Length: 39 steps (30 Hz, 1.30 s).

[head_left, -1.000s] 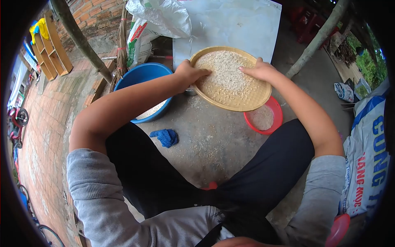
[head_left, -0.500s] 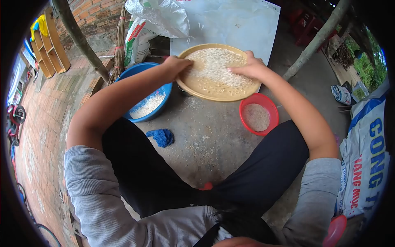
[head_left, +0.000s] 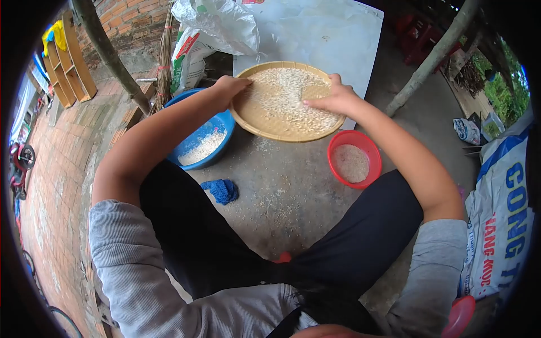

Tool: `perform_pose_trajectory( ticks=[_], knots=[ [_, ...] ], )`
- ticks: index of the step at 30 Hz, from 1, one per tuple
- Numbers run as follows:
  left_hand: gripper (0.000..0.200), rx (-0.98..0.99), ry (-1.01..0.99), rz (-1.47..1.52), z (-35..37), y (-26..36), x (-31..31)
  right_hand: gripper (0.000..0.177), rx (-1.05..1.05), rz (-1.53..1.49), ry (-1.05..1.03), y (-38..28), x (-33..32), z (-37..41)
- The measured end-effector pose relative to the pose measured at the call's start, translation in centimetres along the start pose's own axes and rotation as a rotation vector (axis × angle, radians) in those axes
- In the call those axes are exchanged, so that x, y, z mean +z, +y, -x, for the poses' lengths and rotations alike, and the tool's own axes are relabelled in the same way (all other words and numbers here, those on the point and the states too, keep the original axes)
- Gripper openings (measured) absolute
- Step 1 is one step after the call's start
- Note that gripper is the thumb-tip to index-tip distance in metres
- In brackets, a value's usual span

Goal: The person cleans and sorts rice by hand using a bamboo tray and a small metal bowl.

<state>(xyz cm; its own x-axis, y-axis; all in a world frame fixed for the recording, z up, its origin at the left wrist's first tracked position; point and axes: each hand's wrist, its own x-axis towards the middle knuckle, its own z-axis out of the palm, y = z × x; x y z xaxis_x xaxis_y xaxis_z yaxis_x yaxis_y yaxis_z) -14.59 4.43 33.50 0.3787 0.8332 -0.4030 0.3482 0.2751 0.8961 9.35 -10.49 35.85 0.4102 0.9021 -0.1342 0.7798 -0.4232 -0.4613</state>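
A round, shallow woven winnowing basket (head_left: 256, 119) is held up in front of me between both hands. My left hand (head_left: 230, 87) grips its left rim, thumb over the edge. My right hand (head_left: 338, 100) is closed on the right rim, thumb reaching inside. Pale grains (head_left: 290, 93), looking like rice, are spread over the basket's floor, slightly blurred by motion. Below left stands a blue basin (head_left: 194, 164) with white grain inside, partly hidden by my left arm. A red bowl (head_left: 376, 160) holding grain sits below the basket's right side.
A crumpled blue cloth (head_left: 222, 191) lies on the concrete floor (head_left: 276, 214) among scattered grains. A large printed sack (head_left: 496, 225) stands at the right. Behind are a white board (head_left: 315, 34), plastic bags (head_left: 217, 25), a straw broom (head_left: 164, 62) and two wooden poles (head_left: 107, 50).
Both hands have shifted the winnowing basket to the left and slightly nearer. The grains have spread differently across it. The bowl, basin and cloth have stayed put.
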Motion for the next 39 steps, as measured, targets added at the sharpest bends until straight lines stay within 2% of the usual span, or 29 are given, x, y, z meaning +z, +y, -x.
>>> perform_pose_trajectory(
  ticks=[2,4,6,9,10,12,14,16,18,20,21,23,24,25,26,27,28,30,31,32,34,35,37,39],
  knots=[
    [0.038,0.026,0.027,-0.018,0.2,-0.2,0.3,0.106,-0.091,0.138,0.111,-0.5,0.6,0.6],
    [0.042,0.106,0.004,0.04,2.0,-0.4,2.1,0.106,-0.072,0.065,0.05,1.6,-0.4,-0.8],
    [0.049,0.137,-0.001,-0.204,3.7,0.2,4.4,0.104,0.127,-0.189,0.025,3.8,-1.6,-1.5],
    [0.056,0.119,-0.071,-0.221,4.0,0.4,5.1,0.103,0.092,-0.147,0.05,5.5,-0.9,-1.4],
    [0.05,0.107,-0.077,-0.204,3.3,0.5,4.2,0.103,0.093,-0.132,0.048,4.9,-1.1,-0.6],
    [0.042,0.039,-0.211,-0.091,-0.4,0.0,0.9,0.106,-0.165,-0.135,-0.034,3.6,-0.8,0.9],
    [0.04,0.013,-0.176,-0.021,-1.9,-0.8,0.3,0.105,-0.245,-0.171,-0.018,3.1,-0.8,1.2],
    [0.043,0.014,-0.106,0.093,-1.2,-0.4,1.6,0.103,-0.183,-0.02,0.07,2.5,-1.6,1.7],
    [0.043,0.104,-0.058,0.029,2.2,0.8,4.6,0.097,-0.1,-0.06,0.147,6.0,-2.4,-0.7],
    [0.041,0.134,-0.054,0.011,3.5,1.0,6.9,0.09,0.054,-0.407,0.184,11.6,-2.0,-5.2],
    [0.04,0.153,-0.065,0.0,3.4,1.0,7.0,0.09,0.059,-0.407,0.186,11.6,-2.1,-5.4],
    [0.038,0.173,-0.067,0.018,2.7,1.0,6.3,0.083,-0.027,-0.469,0.021,11.6,-2.3,-5.8],
    [0.037,0.174,-0.057,0.046,1.6,0.9,5.0,0.083,-0.031,-0.462,0.021,10.3,-2.4,-4.9],
    [0.035,0.099,-0.086,0.059,1.4,1.4,3.6,0.082,-0.092,-0.352,0.042,7.6,-2.3,-2.9],
    [0.036,0.032,-0.124,0.098,-2.4,0.1,1.6,0.082,-0.153,-0.244,0.065,5.3,-2.2,-1.2],
    [0.036,0.016,-0.099,0.071,-2.1,0.1,1.3,0.07,-0.136,-0.223,0.023,4.1,-2.2,-0.4],
    [0.035,0.0,-0.073,0.04,-1.0,0.2,1.1,0.07,-0.14,-0.23,0.023,4.4,-2.1,-0.8],
    [0.035,0.039,-0.058,0.104,1.4,0.4,3.3,0.081,-0.156,-0.179,0.085,5.6,-2.0,-1.2],
    [0.035,0.077,-0.067,-0.017,1.8,0.3,3.9,0.075,-0.096,-0.288,0.052,5.9,-2.3,-0.9],
    [0.036,0.065,-0.027,-0.047,5.0,1.5,5.3,0.075,-0.096,-0.289,0.048,6.7,-2.3,-1.4],
    [0.035,0.112,-0.046,-0.036,6.0,1.6,6.0,0.068,0.081,-0.352,0.011,7.2,-2.3,-2.5],
    [0.034,0.12,-0.04,-0.049,5.0,1.4,5.3,0.068,0.077,-0.346,0.007,7.3,-2.0,-3.0],
    [0.034,0.138,-0.019,-0.045,0.9,0.7,2.0,0.062,-0.081,-0.357,-0.03,5.0,-1.6,-1.9],
    [0.035,0.052,-0.036,0.047,-0.3,0.6,-1.3,0.058,-0.134,-0.377,-0.026,2.0,-1.7,-0.4]
  ],
)
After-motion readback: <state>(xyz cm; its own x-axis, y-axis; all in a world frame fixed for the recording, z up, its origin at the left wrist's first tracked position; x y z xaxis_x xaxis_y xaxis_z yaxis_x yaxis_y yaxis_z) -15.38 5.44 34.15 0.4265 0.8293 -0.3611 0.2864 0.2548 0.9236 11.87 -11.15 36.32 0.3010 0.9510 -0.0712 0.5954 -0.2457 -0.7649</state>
